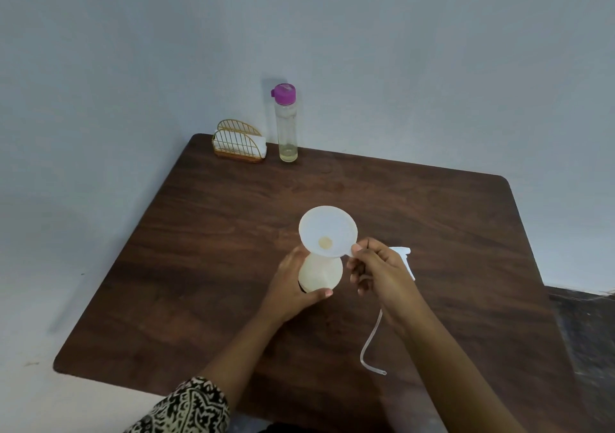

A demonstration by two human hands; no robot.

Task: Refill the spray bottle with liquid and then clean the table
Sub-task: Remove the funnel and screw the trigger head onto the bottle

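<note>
A cream spray bottle body (321, 274) stands upright in the middle of the dark wooden table (199, 266), its top off. A white funnel (327, 231) sits in its neck, with yellowish liquid showing at the funnel's hole. My left hand (291, 287) wraps the bottle from the left. My right hand (376, 269) pinches the funnel's small tab at its right rim. The white spray head (404, 257) with its long clear tube (369, 346) lies on the table behind my right hand, partly hidden.
A tall clear bottle (287, 126) with a purple cap and a little yellowish liquid at the bottom stands at the table's far edge by the wall. A gold wire napkin holder (239, 142) with white napkins is left of it. A dark floor strip shows at right.
</note>
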